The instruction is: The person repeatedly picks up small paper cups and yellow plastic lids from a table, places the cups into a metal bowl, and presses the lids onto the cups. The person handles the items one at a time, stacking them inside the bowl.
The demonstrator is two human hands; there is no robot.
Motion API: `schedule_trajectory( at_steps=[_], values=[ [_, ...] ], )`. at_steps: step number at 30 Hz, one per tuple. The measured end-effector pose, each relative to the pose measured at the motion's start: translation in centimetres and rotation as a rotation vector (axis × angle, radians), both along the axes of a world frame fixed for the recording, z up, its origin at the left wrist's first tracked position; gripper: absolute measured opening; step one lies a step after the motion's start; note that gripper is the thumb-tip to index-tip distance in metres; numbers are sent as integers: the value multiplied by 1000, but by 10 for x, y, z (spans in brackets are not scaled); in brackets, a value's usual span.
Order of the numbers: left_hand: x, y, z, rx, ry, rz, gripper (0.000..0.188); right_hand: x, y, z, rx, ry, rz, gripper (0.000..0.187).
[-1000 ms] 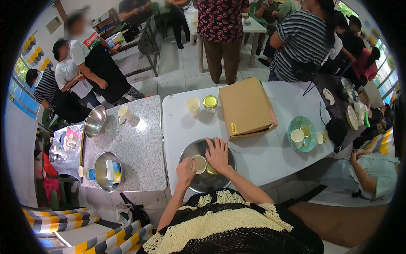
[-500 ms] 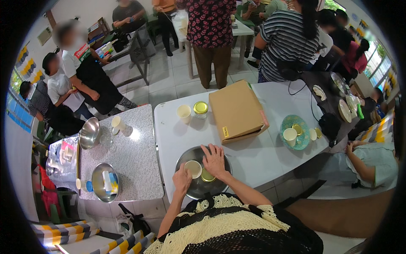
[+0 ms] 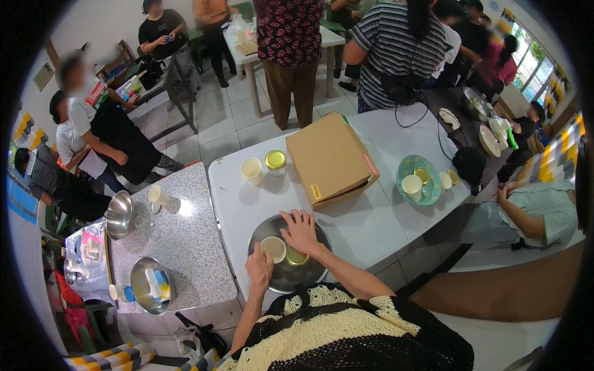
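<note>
A wide steel mixing bowl (image 3: 288,282) stands in front of me on the white table (image 3: 365,229). Inside it are a cream paper cup (image 3: 273,249) and, beside the cup, a jar with a gold lid (image 3: 297,258). My left hand (image 3: 258,267) grips the cup at its left side, its fingers curled round the wall. Over the far part of the bowl lies my right hand (image 3: 302,235), fingers stretched out and holding nothing; its wrist passes just right of the gold lid. Whether its fingertips touch the bowl is unclear.
Beyond the bowl are a cardboard box (image 3: 328,157), another paper cup (image 3: 251,171) and a gold-lidded jar (image 3: 276,162). A green plate (image 3: 405,170) holds a cup and jar at right. On the speckled table (image 3: 192,247) stand steel bowls (image 3: 141,290). Several people stand around.
The view has shifted, so the table things sit a little further left in the picture. Both hands keep nearly the same places at the bowl, the left still on the cup.
</note>
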State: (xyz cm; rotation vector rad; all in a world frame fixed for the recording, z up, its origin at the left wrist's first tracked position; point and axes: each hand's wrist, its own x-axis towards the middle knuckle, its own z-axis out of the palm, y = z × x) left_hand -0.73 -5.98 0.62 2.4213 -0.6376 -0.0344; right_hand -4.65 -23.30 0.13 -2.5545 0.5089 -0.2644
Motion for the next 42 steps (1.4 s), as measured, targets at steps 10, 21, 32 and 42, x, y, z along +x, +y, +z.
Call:
schedule_trajectory(
  at_steps=[10,21,32,42],
  values=[
    [-7,-4,10,4,74,-52,17,0,9,-12,-110,-59,-57,59],
    [-5,-1,1,62,59,-63,18,0,5,-11,-110,-91,-40,57],
    [-8,-3,-1,34,56,-51,15,-2,4,-12,-111,-88,-30,57],
    [-11,0,-5,52,-26,-73,13,-6,3,-16,-139,-119,-19,58]
  ],
)
